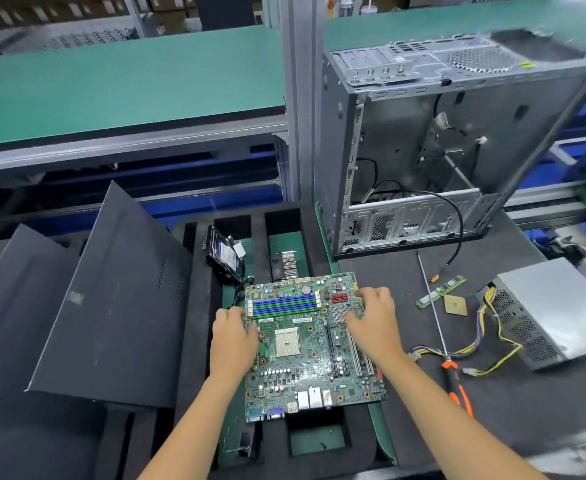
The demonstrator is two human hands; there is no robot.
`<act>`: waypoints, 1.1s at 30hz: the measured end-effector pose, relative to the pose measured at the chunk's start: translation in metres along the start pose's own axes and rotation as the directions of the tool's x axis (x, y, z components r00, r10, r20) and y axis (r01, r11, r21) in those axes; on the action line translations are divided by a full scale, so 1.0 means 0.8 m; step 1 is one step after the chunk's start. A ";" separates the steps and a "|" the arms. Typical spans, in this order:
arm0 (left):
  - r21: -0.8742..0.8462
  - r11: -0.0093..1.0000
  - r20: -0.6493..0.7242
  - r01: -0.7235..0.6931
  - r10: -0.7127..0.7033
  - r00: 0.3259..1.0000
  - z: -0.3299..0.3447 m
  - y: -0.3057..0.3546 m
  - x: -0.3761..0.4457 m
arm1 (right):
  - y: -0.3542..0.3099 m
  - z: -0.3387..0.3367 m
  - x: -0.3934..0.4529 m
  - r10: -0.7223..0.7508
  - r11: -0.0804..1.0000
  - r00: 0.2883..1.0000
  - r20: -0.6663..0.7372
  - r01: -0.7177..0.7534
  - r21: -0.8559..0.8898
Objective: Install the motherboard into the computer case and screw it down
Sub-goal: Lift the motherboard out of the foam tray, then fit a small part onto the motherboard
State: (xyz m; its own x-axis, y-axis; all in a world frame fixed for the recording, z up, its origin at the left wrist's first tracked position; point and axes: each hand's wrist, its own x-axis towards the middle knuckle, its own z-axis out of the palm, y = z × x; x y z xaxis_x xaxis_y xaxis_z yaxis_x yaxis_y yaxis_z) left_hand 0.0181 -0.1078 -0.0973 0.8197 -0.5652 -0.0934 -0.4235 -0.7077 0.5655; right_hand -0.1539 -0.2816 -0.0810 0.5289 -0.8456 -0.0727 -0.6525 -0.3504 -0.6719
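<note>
Both hands on the motherboard point(314, 344), flat over a black foam tray point(194, 358) in the middle of the bench. Left hand point(233, 336) curled round the board's left edge beside the blue and green memory slots; right hand point(374, 322) gripping the right edge, fingers bent over the red connectors. Behind and to the right of the board, an open grey case point(423, 147), upright, side panel off, black cable trailing out of it onto the mat. Right of the board, a long screwdriver point(438, 327) with orange-and-black handle, then a memory stick point(441, 292) and a CPU chip point(455, 305) just beside it. Farther right, a power supply point(548, 317) with yellow and purple wires. Just behind the board, a hard drive point(224, 256) standing in a tray slot. Left of the board, dark side panels point(111, 306) leaning.
</note>
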 end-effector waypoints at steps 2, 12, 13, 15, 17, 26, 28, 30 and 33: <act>-0.003 0.973 0.015 -0.231 0.231 0.973 -0.001 0.003 -0.004 | -0.013 0.003 -0.013 -0.156 0.986 0.986 0.065 0.159 -0.048; 0.068 0.898 0.266 -0.435 0.404 0.875 0.019 0.000 -0.020 | -0.059 0.061 -0.050 -0.220 0.889 0.870 0.440 0.365 -0.278; 0.059 0.908 0.264 -0.415 0.387 0.884 0.020 0.000 -0.021 | -0.060 0.062 -0.050 -0.198 0.901 0.874 0.445 0.341 -0.268; 0.037 0.926 0.263 -0.375 0.353 0.898 0.022 0.000 -0.023 | -0.061 0.063 -0.048 -0.152 0.924 0.881 0.447 0.287 -0.251; 0.025 0.938 0.266 -0.345 0.326 0.907 0.023 0.001 -0.024 | -0.061 0.062 -0.047 -0.103 0.940 0.892 0.441 0.232 -0.249; -0.004 0.949 0.284 -0.314 0.303 0.910 0.026 -0.002 -0.021 | -0.076 0.071 -0.056 -0.077 0.890 0.935 0.347 0.221 -0.398; -0.010 0.950 0.287 -0.312 0.302 0.909 0.026 -0.002 -0.020 | -0.078 0.071 -0.059 -0.095 0.880 0.935 0.342 0.239 -0.410; -0.006 0.950 0.290 -0.313 0.301 0.908 0.027 -0.002 -0.019 | -0.078 0.070 -0.058 -0.148 0.875 0.934 0.326 0.277 -0.398; -0.008 0.955 0.293 -0.296 0.286 0.913 0.027 -0.003 -0.019 | -0.079 0.065 -0.050 -0.219 0.865 0.936 0.276 0.317 -0.389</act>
State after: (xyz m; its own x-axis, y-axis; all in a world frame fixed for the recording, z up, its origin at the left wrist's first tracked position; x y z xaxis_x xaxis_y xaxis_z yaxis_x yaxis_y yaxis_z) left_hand -0.0018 -0.1069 -0.1148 0.5142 -0.8419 -0.1636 -0.6443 -0.5051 0.5743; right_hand -0.1056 -0.2044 -0.0738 0.7875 -0.6036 -0.1245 -0.6080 -0.7279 -0.3171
